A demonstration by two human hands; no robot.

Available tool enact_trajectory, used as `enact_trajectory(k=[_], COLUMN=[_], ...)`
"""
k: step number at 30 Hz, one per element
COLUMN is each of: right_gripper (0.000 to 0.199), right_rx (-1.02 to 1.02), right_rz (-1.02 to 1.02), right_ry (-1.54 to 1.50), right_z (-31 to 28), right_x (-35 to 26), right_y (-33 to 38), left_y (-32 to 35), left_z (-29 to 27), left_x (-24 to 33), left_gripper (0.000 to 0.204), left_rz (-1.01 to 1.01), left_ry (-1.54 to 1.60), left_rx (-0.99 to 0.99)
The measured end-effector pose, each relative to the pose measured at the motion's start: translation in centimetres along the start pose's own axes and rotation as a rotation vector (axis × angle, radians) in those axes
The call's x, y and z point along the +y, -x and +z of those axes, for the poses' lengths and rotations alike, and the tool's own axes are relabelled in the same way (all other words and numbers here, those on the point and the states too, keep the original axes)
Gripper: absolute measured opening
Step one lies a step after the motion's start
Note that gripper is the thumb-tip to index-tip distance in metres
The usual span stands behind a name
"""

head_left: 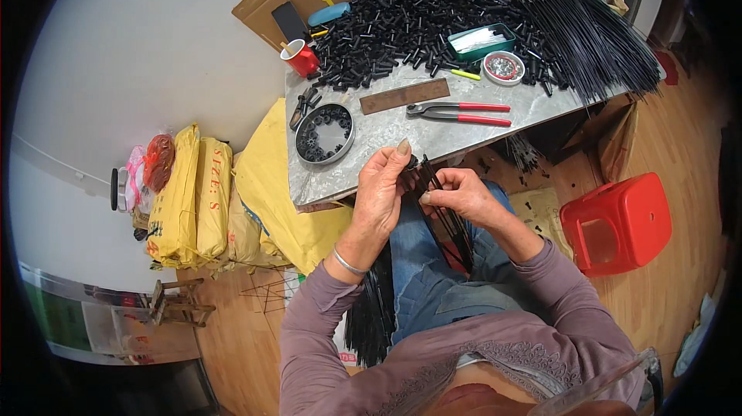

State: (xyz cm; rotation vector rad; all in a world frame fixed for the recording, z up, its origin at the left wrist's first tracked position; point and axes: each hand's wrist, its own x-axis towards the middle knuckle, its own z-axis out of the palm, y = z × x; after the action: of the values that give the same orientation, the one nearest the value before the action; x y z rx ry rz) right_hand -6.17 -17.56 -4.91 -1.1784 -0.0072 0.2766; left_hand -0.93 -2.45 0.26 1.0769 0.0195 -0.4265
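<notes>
Black rods (461,250): over the blue jeans (411,257), beside the grey table (386,138), long axis slanting from the upper ends down rightward.
Left hand (379,188): nearer those ends, clamped on them.
Right hand (465,198): thumb and fingers pinched on the rods' right side.
Rods' look: thin, straight, bunched; from afar, I cannot make out their tips.

Clear red lettering runs down 1 yellow sack (214,203) — red print on 1 white sheet (348,356) — too small.
</notes>
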Motion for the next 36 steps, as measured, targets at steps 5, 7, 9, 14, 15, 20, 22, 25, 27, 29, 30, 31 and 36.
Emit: enact_trajectory(k=[5, 7, 9, 14, 15, 20, 22, 25, 27, 29, 30, 31, 36], right_gripper=[0.014, 0.012, 0.01, 0.01, 0.01, 0.012, 0.013, 0.015, 0.016, 0.018, 0.018, 0.019, 0.022], right_rx=[0.007, 0.0, -0.008, 0.017, 0.019, 0.058, 0.056, 0.075, 0.1, 0.101, 0.102, 0.069, -0.014], right_rz=[-0.007, 0.004, 0.015, -0.018, -0.02, -0.033, -0.058, -0.049, -0.02, -0.1, -0.101, -0.12, -0.043], right_ry=[-0.008, 0.029, 0.064, 0.012, 0.012, -0.03, -0.007, -0.048, -0.112, 0.024, 0.023, 0.136, 0.264], right_z=[0.1, -0.1, -0.1, 0.0, 0.0, 0.1, -0.1, 0.2, 0.3, 0.0, 0.0, -0.1, -0.6], right_x=[0.1, 0.0, -0.2, 0.1, 0.0, -0.4, 0.4, -0.6, -1.2, -1.4, -1.7, -2.1, -2.1], right_y=[0.0, 0.1, 0.3, 0.4, 0.4, 0.4, 0.2, 0.5, 0.8, 1.1, 1.2, 1.3, 0.8], left_y=[-0.2, -0.3, -0.3, -0.1, -0.2, 0.6, 0.7, 0.7, 0.7, 0.7, 0.7, 0.8, 0.9], left_z=[-0.7, -0.4, -0.5, -0.7, -0.9, -0.5, -0.2, -0.2, -0.3, -0.4, -0.5, -0.6, -0.6], left_x=[0.0, 0.2, 0.4, 0.9, 0.8, 0.1, 0.0, 0.1, 0.2, 0.3, 0.3, 0.2, -0.1], left_gripper=[0.017, 0.017, 0.018, 0.022, 0.022, 0.031, 0.03, 0.029, 0.028, 0.028, 0.028, 0.027, 0.027], left_rz=[-0.009, 0.013, 0.037, -0.032, -0.032, 0.179, 0.208, 0.232, 0.225, 0.223, 0.222, 0.23, 0.22], left_ry=[-0.034, -0.069, -0.105, -0.22, -0.221, -0.334, -0.341, -0.349, -0.351, -0.365, -0.366, -0.371, -0.362], left_rx=[-0.049, -0.055, -0.06, -0.096, -0.099, -0.132, -0.137, -0.152, -0.168, -0.176, -0.178, -0.178, -0.191])
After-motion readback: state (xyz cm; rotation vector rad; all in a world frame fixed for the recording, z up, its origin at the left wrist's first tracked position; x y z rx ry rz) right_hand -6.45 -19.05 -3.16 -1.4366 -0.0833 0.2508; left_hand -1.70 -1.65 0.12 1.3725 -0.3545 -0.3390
